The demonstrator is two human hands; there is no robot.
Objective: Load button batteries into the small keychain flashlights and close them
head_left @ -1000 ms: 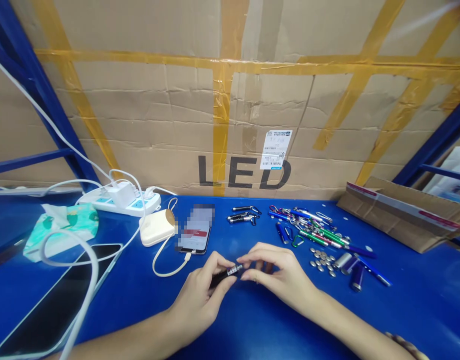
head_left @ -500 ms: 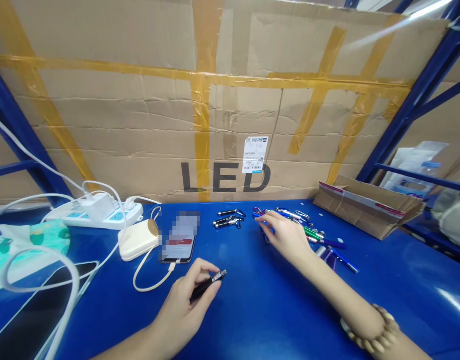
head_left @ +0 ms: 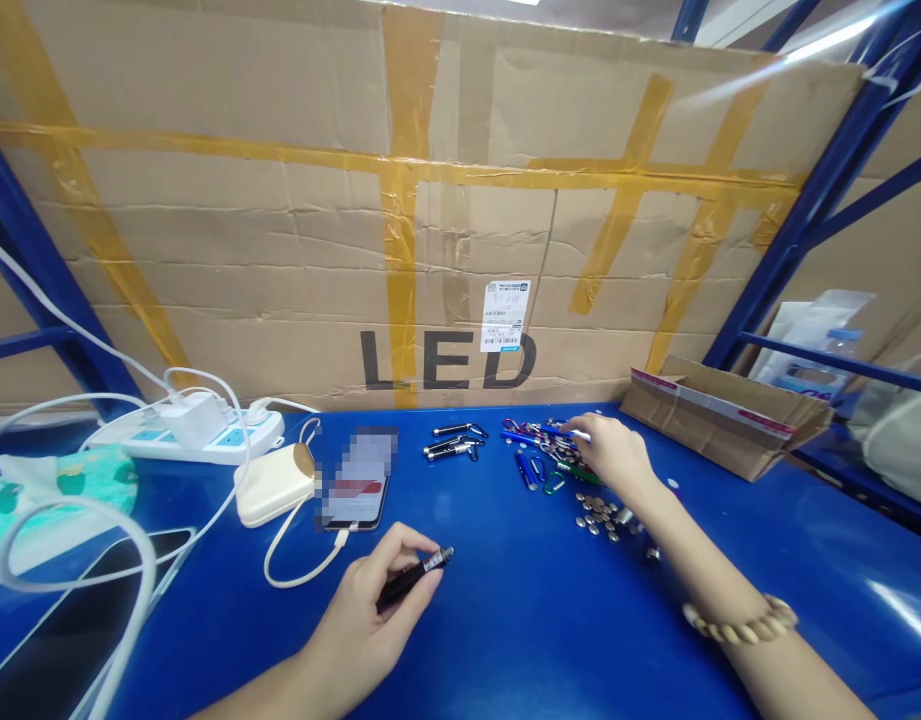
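My left hand grips a small black flashlight with a printed label near its metal tip, held above the blue table. At the heap of small parts on the right is my right hand, its fingers drawn together and partly hidden. By its fingertips shows a thin blue tube with a pale end. Nearer lie a blue flashlight body, a green carabiner and several coin-like silver discs. Several black flashlights with clips lie together left of the heap.
A phone on a cable lies left of centre, beside a cream power bank and a white power strip. An open cardboard tray stands back right. A large carton walls off the back.
My right hand has moved right across the heap, uncovering the blue flashlight body and green carabiner. Silver discs now show near its wrist. My left hand keeps its hold, almost still.
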